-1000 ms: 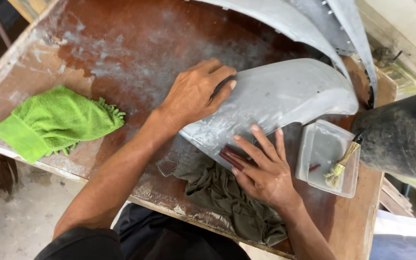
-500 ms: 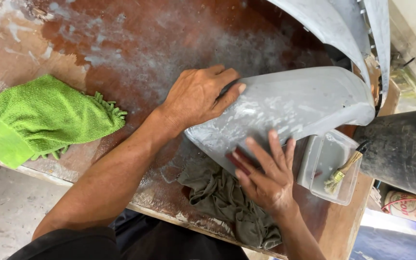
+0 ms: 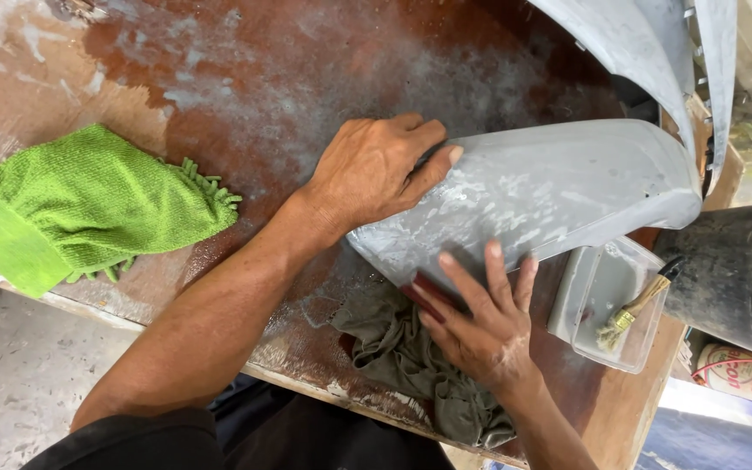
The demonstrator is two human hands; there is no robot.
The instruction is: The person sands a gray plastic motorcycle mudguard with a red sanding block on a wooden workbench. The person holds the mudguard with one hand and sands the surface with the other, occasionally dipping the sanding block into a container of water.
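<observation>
Head view shows the right hand [image 3: 480,326] pressing a dark red sanding pad [image 3: 433,296] flat-fingered against the grey fender panel [image 3: 559,196], the left hand [image 3: 372,170] spread along that panel's upper edge, a crumpled grey rag [image 3: 411,365] beneath it.

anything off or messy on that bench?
Pale dust or residue is smeared across the brown table and the grey panel. The clear tub with a brush overhangs the table edge. A crumpled grey rag is bunched under the panel. No visible damage.
</observation>
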